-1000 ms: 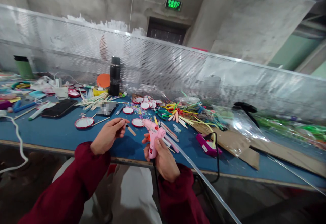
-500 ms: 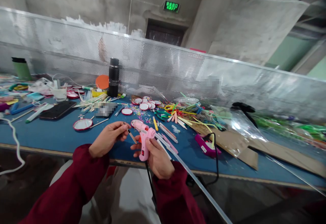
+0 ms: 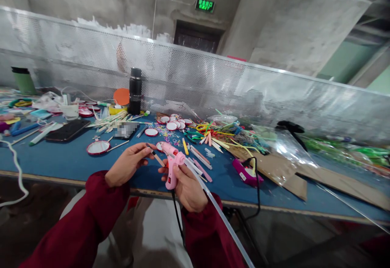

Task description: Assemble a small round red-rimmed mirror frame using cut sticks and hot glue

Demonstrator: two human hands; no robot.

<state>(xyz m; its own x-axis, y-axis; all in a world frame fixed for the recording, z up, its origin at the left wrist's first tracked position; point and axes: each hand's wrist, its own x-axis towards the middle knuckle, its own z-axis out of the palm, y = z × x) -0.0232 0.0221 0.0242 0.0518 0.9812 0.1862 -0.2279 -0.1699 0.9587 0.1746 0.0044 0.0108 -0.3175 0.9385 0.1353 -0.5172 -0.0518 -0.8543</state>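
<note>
A pink hot glue gun (image 3: 173, 160) sits in my right hand (image 3: 189, 190), its nozzle pointing up and to the left. From its back a long clear glue stick (image 3: 224, 215) runs down toward the lower right, and a black cord hangs below the handle. Between the fingertips of my left hand (image 3: 129, 164) is a thin wooden stick (image 3: 157, 157) with a dark upper end, tilted down to the right. The stick's lower end is close to the glue gun; I cannot tell if they touch. Behind the nozzle, a red-rimmed white disc (image 3: 159, 146) is partly hidden.
On the blue table lie a red-rimmed round disc (image 3: 98, 148), a phone (image 3: 67, 130), several markers (image 3: 201, 156) and a pile of coloured pipe cleaners (image 3: 240, 131). A black bottle (image 3: 135, 91) stands at the back. A purple power strip (image 3: 247, 173) and cardboard (image 3: 274, 168) are to the right.
The glue stick's far end has swung left and down. Both hands keep their holds, with the wooden stick and glue gun nearly in the same place. The view has shifted very slightly.
</note>
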